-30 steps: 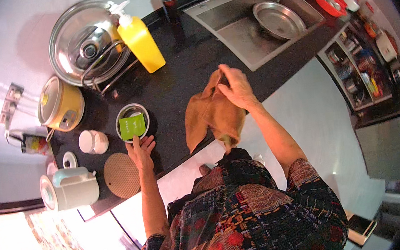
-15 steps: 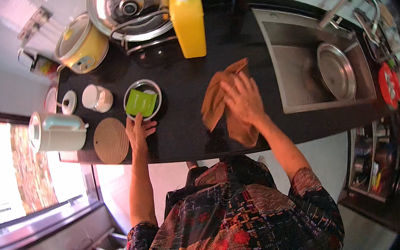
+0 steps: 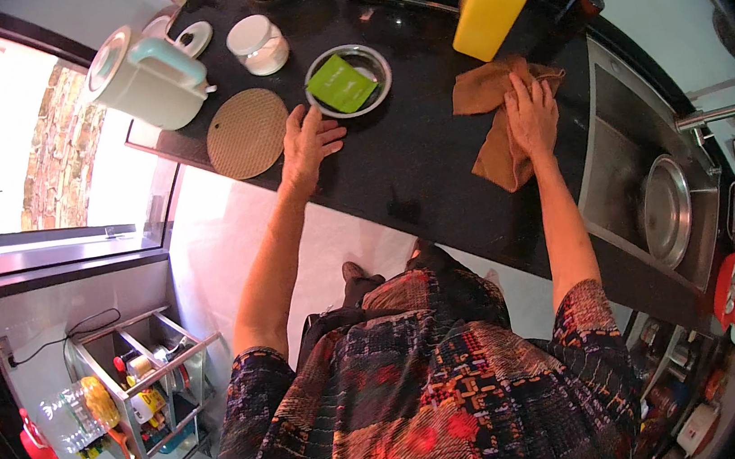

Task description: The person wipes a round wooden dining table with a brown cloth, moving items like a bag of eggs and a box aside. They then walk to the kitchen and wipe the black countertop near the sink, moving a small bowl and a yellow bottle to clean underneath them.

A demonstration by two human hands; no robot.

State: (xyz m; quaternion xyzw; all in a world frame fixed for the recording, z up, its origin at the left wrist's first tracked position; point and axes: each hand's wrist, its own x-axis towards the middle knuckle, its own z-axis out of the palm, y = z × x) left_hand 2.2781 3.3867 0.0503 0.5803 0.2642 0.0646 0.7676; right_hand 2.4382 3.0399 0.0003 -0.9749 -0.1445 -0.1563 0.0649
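My left hand (image 3: 311, 145) is at the near side of a small metal bowl (image 3: 387, 79), with fingers spread and nothing held. Its fingertips are close to the rim; whether they touch it I cannot tell. In the bowl lies a green square packet (image 3: 342, 85). Farther right, my right hand (image 3: 533, 120) lies flat on a crumpled brown cloth (image 3: 486, 89) on the black counter (image 3: 418, 156). Its fingers are stretched out over the cloth. Beside my left hand is a round ribbed tan mat (image 3: 246, 134).
A kettle (image 3: 148, 91), a lidded jar (image 3: 260, 47) and a small white lid (image 3: 195, 39) stand at the left. A yellow pump bottle (image 3: 496, 2) is just beyond the cloth. The sink (image 3: 618, 201), holding a metal pan (image 3: 667, 209), lies right. A metal rack (image 3: 145, 382) stands lower left.
The view has turned left. My right hand has pushed the cloth farther back, close to the yellow bottle, and its folds have changed. My left hand has stayed near the bowl.
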